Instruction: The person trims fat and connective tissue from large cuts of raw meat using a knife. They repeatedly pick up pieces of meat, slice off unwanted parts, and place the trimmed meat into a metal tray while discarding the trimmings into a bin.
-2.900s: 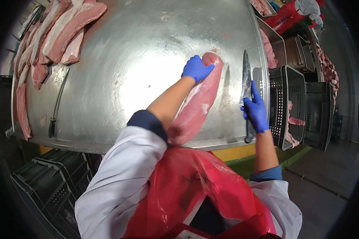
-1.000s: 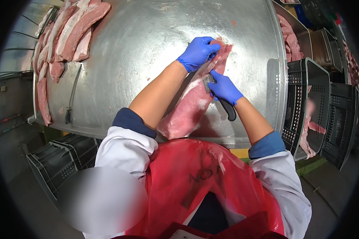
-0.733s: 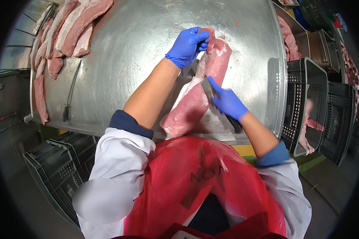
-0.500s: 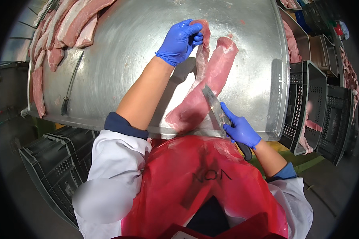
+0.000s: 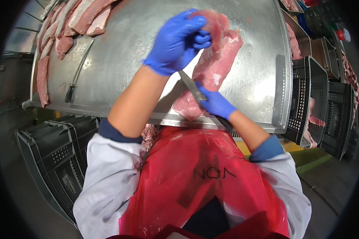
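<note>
"Meat slab [image 5: 217, 73] on the near side of our steel table [image 5: 261, 79] — which step?"

"Trimming, we judge: left hand [image 5: 179, 42] pinching a strip [image 5: 218, 26] above the table, knife [image 5: 192, 88] gripped in right hand [image 5: 218, 104] over it — next needs steady tension."

- Holding up a floppy strip of meat [image 5: 218, 24] with the left hand [image 5: 175, 43].
- Gripping a knife [image 5: 192, 88] with the right hand [image 5: 218, 104], close by the big piece of meat [image 5: 219, 65].
- On the left of the shiny counter [image 5: 127, 59], a meat pile [image 5: 73, 20] and a thin rod [image 5: 81, 65].
- On the right, a dark crate [image 5: 300, 101] with scraps [image 5: 316, 120].
</note>
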Demonstrator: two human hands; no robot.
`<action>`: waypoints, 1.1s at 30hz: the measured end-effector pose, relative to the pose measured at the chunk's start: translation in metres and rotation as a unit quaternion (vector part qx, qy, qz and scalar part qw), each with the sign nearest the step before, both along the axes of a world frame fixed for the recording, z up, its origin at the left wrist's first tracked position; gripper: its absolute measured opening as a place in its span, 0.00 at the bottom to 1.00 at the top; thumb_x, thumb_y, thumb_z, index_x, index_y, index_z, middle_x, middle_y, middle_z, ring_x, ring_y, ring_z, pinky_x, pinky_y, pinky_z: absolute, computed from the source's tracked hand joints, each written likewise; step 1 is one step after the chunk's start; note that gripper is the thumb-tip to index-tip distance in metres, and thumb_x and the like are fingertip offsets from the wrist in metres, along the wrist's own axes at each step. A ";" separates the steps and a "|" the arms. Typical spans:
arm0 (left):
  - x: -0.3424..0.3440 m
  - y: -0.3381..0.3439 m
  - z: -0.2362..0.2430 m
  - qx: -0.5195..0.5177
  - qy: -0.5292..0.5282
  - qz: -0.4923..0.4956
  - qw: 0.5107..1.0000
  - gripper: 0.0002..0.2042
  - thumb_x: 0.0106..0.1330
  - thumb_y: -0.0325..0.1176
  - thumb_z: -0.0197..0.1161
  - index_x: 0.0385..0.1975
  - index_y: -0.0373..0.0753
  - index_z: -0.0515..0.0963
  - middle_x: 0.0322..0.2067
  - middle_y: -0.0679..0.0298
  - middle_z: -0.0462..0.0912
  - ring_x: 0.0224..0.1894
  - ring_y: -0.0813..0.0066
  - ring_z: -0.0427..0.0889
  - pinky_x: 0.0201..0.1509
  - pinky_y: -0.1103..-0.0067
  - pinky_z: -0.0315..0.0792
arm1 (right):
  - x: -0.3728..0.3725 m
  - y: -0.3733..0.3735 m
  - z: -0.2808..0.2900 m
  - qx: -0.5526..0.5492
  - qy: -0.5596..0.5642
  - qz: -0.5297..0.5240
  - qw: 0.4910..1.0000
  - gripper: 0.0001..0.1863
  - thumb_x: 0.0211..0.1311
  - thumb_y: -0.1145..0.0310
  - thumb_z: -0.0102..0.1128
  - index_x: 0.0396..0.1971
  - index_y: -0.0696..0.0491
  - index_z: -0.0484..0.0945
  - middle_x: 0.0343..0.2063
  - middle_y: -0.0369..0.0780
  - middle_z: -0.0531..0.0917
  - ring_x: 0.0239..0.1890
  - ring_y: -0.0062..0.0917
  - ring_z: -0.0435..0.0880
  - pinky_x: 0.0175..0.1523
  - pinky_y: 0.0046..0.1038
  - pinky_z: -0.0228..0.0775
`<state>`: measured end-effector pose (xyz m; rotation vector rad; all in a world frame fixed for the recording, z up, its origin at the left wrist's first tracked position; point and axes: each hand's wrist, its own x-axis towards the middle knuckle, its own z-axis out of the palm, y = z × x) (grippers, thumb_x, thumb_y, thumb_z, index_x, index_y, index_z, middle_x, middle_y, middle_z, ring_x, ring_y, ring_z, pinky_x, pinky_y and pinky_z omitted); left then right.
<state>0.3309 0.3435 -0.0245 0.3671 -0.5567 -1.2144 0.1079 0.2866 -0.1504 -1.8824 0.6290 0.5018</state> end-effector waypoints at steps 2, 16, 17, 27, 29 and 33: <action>-0.001 0.042 0.031 -0.052 -0.013 0.010 0.998 0.08 0.73 0.31 0.55 0.46 0.35 0.75 0.29 0.66 0.69 0.28 0.80 0.64 0.32 0.82 0.62 | 0.008 0.015 -0.004 0.028 -0.037 0.019 0.999 0.39 0.67 0.70 0.51 0.77 0.40 0.50 0.25 0.48 0.83 0.25 0.31 0.85 0.37 0.30 0.80; -0.075 0.378 -0.036 0.513 -0.248 0.430 0.700 0.09 0.68 0.38 0.67 0.38 0.39 0.79 0.33 0.73 0.79 0.33 0.82 0.76 0.36 0.82 0.70 | -0.006 -0.151 -0.032 -0.073 -0.206 -0.015 0.976 0.40 0.66 0.70 0.57 0.75 0.28 0.55 0.22 0.44 0.81 0.20 0.27 0.81 0.37 0.31 0.78; -0.073 0.395 -0.066 0.617 -0.336 0.340 0.624 0.10 0.70 0.38 0.63 0.37 0.36 0.79 0.30 0.70 0.79 0.33 0.78 0.77 0.37 0.77 0.71 | -0.001 -0.149 -0.024 -0.076 -0.221 -0.001 0.972 0.40 0.66 0.71 0.57 0.75 0.28 0.55 0.23 0.44 0.81 0.21 0.27 0.81 0.37 0.31 0.79; -0.190 0.050 -0.184 0.535 -0.733 0.199 0.370 0.48 0.45 0.49 0.73 0.66 0.34 0.60 0.62 0.45 0.66 0.63 0.45 0.68 0.64 0.53 0.64 | -0.032 -0.106 -0.027 -0.273 -0.079 0.132 0.950 0.41 0.68 0.69 0.47 0.77 0.30 0.43 0.42 0.58 0.83 0.42 0.54 0.84 0.50 0.48 0.75; -0.176 0.027 -0.189 0.605 -0.685 0.152 0.375 0.46 0.43 0.45 0.71 0.65 0.34 0.61 0.59 0.47 0.67 0.60 0.47 0.70 0.61 0.52 0.66 | -0.079 -0.112 -0.037 -0.273 -0.060 0.167 0.945 0.42 0.68 0.71 0.45 0.77 0.30 0.39 0.38 0.59 0.84 0.40 0.54 0.85 0.48 0.49 0.75; -0.169 0.035 -0.189 0.554 -0.738 0.083 0.376 0.44 0.42 0.42 0.70 0.63 0.32 0.62 0.51 0.48 0.71 0.54 0.48 0.73 0.58 0.55 0.68 | -0.085 -0.110 -0.024 -0.238 -0.043 0.169 0.955 0.43 0.68 0.72 0.44 0.77 0.31 0.38 0.35 0.60 0.84 0.39 0.54 0.85 0.48 0.48 0.75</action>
